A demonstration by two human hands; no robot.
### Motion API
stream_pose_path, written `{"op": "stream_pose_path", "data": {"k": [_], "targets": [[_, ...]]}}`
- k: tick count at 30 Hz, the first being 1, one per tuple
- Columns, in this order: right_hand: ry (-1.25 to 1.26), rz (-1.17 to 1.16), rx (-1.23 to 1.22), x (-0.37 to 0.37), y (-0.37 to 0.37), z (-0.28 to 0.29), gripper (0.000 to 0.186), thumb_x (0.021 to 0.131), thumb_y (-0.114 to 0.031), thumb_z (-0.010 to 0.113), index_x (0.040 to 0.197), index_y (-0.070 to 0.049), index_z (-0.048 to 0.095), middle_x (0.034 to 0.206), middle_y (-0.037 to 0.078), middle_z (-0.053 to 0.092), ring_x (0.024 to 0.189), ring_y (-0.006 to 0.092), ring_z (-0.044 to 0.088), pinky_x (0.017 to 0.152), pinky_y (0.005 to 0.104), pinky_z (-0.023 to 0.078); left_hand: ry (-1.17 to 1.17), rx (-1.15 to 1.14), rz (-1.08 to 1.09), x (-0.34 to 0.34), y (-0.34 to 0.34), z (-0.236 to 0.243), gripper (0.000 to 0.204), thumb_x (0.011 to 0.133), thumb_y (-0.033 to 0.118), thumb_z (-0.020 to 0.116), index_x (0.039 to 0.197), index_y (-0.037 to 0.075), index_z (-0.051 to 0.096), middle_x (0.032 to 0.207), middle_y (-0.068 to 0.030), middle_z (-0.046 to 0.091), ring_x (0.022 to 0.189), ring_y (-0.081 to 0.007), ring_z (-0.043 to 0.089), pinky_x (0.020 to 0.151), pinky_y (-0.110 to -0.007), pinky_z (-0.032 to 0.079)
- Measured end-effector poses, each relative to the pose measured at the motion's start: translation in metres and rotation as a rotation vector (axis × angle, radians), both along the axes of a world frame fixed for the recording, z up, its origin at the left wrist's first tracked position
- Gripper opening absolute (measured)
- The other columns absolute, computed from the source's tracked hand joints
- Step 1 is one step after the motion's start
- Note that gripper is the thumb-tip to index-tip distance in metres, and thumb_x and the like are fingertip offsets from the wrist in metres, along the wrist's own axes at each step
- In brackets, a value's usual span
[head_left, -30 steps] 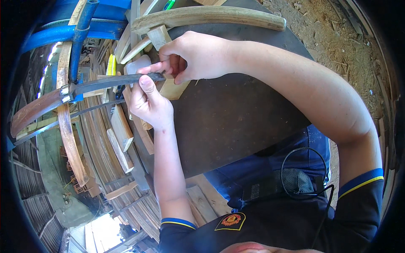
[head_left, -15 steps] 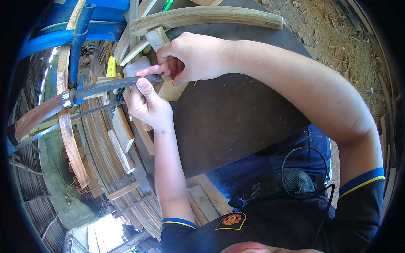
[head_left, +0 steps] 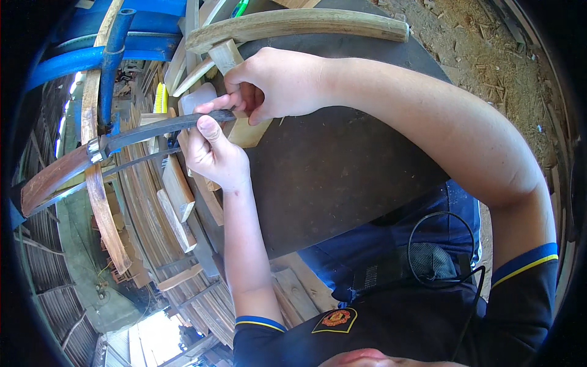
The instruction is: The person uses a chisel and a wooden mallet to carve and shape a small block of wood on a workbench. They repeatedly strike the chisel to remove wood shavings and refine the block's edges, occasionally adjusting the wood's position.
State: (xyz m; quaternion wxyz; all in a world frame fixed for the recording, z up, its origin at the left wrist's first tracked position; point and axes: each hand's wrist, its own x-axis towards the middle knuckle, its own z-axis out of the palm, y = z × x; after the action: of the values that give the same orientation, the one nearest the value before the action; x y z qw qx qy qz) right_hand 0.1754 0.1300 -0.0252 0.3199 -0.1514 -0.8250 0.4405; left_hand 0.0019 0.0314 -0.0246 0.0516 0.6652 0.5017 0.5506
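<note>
A long dark blade (head_left: 150, 130) with a wooden handle (head_left: 52, 177) and metal collar crosses the left side, its handle lower than its tip. My left hand (head_left: 217, 156) grips the blade near its tip, thumb on top. My right hand (head_left: 275, 85) has its fingers curled beside the tip, over a pale wooden block (head_left: 247, 134); what they hold is hidden. A curved wooden piece (head_left: 306, 24) with a short crosspiece (head_left: 225, 54) lies beyond my right hand on the dark worktop (head_left: 342, 171).
Blue metal tubing (head_left: 112, 61) and a narrow wooden strip (head_left: 98, 202) stand at the left. A yellow object (head_left: 161, 98) and stacked planks (head_left: 140, 214) lie beside the worktop. Dirt floor with wood chips (head_left: 489, 73) shows at upper right.
The blade's handle end has dropped, tilting the blade more. Both hands have shifted very slightly to the left, keeping much the same pose.
</note>
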Motion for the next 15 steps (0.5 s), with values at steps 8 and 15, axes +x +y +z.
{"op": "stream_pose_path", "data": {"k": [8, 15], "targets": [[-0.036, -0.017, -0.005, 0.005, -0.003, 0.004, 0.026, 0.079, -0.005, 0.081, 0.100, -0.001, 0.067, 0.093, 0.013, 0.075, 0.089, 0.0278, 0.073, 0.082, 0.0387, 0.058, 0.049, 0.030, 0.030, 0.010, 0.005, 0.003, 0.048, 0.112, 0.036, 0.047, 0.104, -0.006, 0.068, 0.096, -0.0146, 0.076, 0.090, -0.0208, 0.073, 0.085, -0.033, 0.056], [-0.104, -0.157, 0.298, 0.033, 0.011, 0.032, 0.038, 0.078, -0.005, 0.079, 0.115, -0.006, 0.066, 0.103, 0.015, 0.072, 0.101, 0.0329, 0.071, 0.087, 0.0410, 0.057, -0.077, -0.039, -0.044, 0.010, -0.001, 0.008, 0.032, 0.110, 0.019, 0.051, 0.105, -0.007, 0.070, 0.096, -0.0134, 0.077, 0.086, -0.0159, 0.071, 0.080, -0.029, 0.055]]}}
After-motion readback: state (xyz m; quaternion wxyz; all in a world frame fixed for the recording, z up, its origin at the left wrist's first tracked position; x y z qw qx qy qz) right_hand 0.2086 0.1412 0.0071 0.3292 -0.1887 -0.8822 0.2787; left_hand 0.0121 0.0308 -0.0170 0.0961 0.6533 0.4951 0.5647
